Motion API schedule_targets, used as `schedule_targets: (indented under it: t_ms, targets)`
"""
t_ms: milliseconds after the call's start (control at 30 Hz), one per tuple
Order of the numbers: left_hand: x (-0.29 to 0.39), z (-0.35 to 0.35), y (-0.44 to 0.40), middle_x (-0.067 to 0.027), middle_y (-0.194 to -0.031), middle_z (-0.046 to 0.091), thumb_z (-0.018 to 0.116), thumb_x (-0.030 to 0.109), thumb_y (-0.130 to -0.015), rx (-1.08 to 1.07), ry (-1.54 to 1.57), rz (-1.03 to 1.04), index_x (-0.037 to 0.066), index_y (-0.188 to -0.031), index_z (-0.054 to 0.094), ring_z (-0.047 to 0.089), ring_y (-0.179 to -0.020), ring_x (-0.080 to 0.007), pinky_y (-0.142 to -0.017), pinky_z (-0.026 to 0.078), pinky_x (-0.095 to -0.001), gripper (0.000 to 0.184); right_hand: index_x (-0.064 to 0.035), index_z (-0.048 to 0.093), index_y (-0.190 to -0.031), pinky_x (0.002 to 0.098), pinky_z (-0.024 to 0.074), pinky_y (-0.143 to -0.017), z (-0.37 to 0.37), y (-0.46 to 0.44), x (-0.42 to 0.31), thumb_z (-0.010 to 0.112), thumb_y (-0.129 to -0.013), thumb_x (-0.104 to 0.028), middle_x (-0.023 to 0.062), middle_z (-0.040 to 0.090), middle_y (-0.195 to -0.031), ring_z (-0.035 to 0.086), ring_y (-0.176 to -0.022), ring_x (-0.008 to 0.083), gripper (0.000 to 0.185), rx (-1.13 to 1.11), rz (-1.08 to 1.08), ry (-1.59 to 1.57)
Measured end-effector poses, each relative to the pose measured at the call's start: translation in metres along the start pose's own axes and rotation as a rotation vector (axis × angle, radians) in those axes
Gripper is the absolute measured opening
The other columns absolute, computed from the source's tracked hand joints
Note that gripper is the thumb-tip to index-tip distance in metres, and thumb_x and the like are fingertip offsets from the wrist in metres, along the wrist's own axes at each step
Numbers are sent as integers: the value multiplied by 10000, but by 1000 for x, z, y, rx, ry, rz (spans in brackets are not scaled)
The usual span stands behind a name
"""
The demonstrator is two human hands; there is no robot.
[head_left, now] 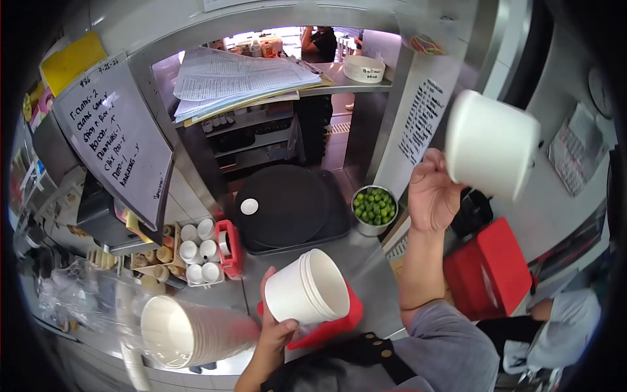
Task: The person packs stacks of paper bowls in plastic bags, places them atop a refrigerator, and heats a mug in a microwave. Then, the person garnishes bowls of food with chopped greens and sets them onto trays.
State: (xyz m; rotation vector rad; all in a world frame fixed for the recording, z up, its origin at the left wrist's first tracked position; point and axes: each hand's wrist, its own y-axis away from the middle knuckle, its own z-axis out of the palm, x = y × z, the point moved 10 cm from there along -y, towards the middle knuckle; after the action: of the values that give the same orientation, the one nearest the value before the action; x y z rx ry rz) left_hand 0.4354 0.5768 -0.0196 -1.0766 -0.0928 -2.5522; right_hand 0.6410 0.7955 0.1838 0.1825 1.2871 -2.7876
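Observation:
My left hand (279, 326) is wrapped round a short nested stack of white paper tubs (287, 292), tilted with the open mouth toward the right. Up at the right, my right hand (434, 199) grips another white tub (491, 145) by its edge, the fingers partly hidden behind it. This tub is tipped and slightly blurred. Left of my left hand lies a long nested stack of similar tubs (219, 334), partly in a clear plastic sleeve (85, 294). Something red (339, 320) shows beneath the tubs in my left hand.
A round black lid or tray (281, 202) and a metal container of small green citrus fruits (374, 208) stand on the steel counter (372, 268). Small white cups (208, 250) and a red tape dispenser (229, 248) sit left. A red bin (490, 271) and another person (562, 326) are right.

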Motion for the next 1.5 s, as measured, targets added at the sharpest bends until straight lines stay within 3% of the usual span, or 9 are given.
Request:
schedule_targets:
  t_ms: [233,300,500,767,833,967,1167,1400,1500]
  targets:
    - [-6,-15,-38,-154,-1435,376,874,271,-586,59,-152,74,122,-1532,94,399,-1349,-321,-1118,332,-461,1235,-126,545,-1267,282,445,-828,-32,5,71,720,-850,-177,0,611,-1101,544,-922,148,455,407,247,77]
    - [-1,-30,-53,-164,-1462,356,870,327,-605,72,-149,167,107,-1537,80,389,-1361,-326,-1127,323,-476,1241,-104,545,-1232,264,481,-783,-105,14,88,638,-925,-190,1,618,-1021,572,-840,140,332,276,255,638]
    - [-42,-92,-109,-94,-1513,317,760,253,-759,207,58,46,168,-1559,110,366,-1378,-281,-1128,311,-448,1035,-131,553,-1147,311,478,-827,-343,178,237,477,-1014,-138,5,603,-1039,572,-912,131,153,753,930,346]
    - [-21,-87,-162,-138,-1501,331,758,67,-686,239,-410,136,78,-1550,148,326,-1395,-266,-1150,235,-383,1057,-82,512,-1217,397,561,-818,-447,276,312,402,-1011,-136,79,566,-1122,575,-949,205,239,1160,1130,82]
    - [-17,-100,-166,-124,-1469,377,758,26,-689,217,-494,239,113,-1552,174,394,-1350,-254,-1112,323,-383,1045,-75,523,-1211,393,585,-784,-450,282,314,389,-1000,-153,90,562,-1100,577,-862,196,262,1183,1143,79]
    - [-36,-140,-165,-149,-1508,325,717,84,-777,327,-53,171,78,-1550,125,332,-1388,-280,-1136,281,-400,974,0,508,-1207,423,591,-831,-452,279,304,405,-977,-108,130,537,-1055,571,-809,206,275,1259,1038,158]
    - [-25,-141,-193,-197,-1394,340,873,259,-645,417,-1488,382,138,-1486,332,406,-1251,-382,-1054,356,-466,1007,54,349,-1335,456,554,-940,-446,275,283,390,-1029,-134,146,458,-1147,572,-862,256,361,1299,981,342]
    - [-75,-157,-220,-186,-1530,225,834,421,-647,400,-2087,-81,205,-1336,491,287,-1345,-420,-987,323,-627,799,-69,271,-1464,397,530,-854,-397,256,245,627,-886,-94,154,360,-1366,570,-987,238,680,997,956,1286]
    - [-60,-121,-210,-192,-1559,180,813,490,-656,419,-2126,178,199,-1336,493,213,-1398,-431,-995,266,-683,806,-35,331,-1397,356,486,-880,-361,251,235,651,-862,-80,167,330,-1354,551,-988,216,625,835,902,1407]
